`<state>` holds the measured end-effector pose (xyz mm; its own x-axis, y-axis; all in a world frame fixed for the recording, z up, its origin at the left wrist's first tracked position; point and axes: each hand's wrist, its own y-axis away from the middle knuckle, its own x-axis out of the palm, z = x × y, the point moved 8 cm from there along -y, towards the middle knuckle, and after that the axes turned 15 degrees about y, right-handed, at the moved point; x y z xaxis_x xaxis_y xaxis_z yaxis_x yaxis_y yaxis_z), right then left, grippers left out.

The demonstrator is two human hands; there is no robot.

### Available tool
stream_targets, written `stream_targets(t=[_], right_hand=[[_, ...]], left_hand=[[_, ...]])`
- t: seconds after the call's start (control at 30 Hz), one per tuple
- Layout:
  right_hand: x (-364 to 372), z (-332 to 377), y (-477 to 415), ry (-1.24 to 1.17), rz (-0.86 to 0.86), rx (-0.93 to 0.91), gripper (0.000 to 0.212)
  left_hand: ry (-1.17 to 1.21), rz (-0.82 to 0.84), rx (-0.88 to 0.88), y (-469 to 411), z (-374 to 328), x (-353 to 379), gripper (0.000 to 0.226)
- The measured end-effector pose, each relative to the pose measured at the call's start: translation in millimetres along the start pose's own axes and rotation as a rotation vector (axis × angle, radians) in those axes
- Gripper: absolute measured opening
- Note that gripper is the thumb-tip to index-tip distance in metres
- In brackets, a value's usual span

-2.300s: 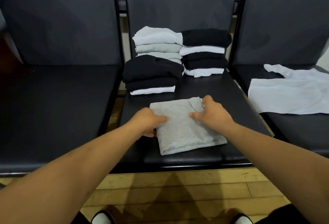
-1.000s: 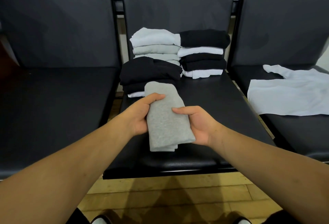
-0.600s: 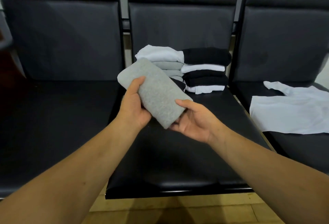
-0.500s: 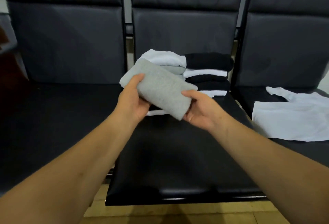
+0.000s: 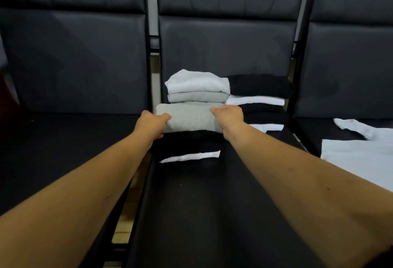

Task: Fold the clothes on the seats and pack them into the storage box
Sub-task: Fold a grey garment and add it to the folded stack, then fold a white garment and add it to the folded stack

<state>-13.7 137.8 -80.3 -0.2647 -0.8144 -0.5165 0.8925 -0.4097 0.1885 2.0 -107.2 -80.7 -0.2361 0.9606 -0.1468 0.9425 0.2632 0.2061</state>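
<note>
A folded grey shirt (image 5: pixel 188 118) lies on top of the front pile of folded black and white clothes (image 5: pixel 187 147) on the middle seat (image 5: pixel 212 204). My left hand (image 5: pixel 152 124) grips its left end and my right hand (image 5: pixel 228 116) grips its right end. Behind it stand two more piles: a white and grey pile (image 5: pixel 197 87) at the left and a black and white pile (image 5: pixel 260 97) at the right. No storage box is in view.
An unfolded white shirt (image 5: pixel 361 150) lies spread on the right seat. The left seat (image 5: pixel 63 150) is bare black leather. Metal frame posts (image 5: pixel 152 33) separate the backrests. Wooden floor shows in the gap below the seats.
Both hands lifted the folded grey shirt off the middle seat, carried it forward and set it on the front black pile. The head leaned closer to the seats.
</note>
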Motion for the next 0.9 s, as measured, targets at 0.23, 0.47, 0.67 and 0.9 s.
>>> stream_targets(t=[0.23, 0.47, 0.67, 0.9], right_hand=[[-3.3, -0.4, 2.0, -0.128, -0.055, -0.156, 0.025], [-69.7, -55.3, 11.5, 0.085, -0.088, -0.172, 0.021], [-207.4, -138.1, 36.9, 0.542, -0.296, -0.131, 0.010], [-292.3, -244.2, 35.3, 0.965, -0.236, 0.172, 0.053]], left_hand=[[-0.175, 0.008, 0.122, -6.3, -9.2, -3.6, 0.050], [-0.310, -0.105, 0.525, 41.6, -59.7, 5.0, 0.029], [-0.336, 0.363, 0.556, 107.4, -59.7, 116.7, 0.009], [-0.420, 0.730, 0.408, 173.2, 5.2, 262.5, 0.008]])
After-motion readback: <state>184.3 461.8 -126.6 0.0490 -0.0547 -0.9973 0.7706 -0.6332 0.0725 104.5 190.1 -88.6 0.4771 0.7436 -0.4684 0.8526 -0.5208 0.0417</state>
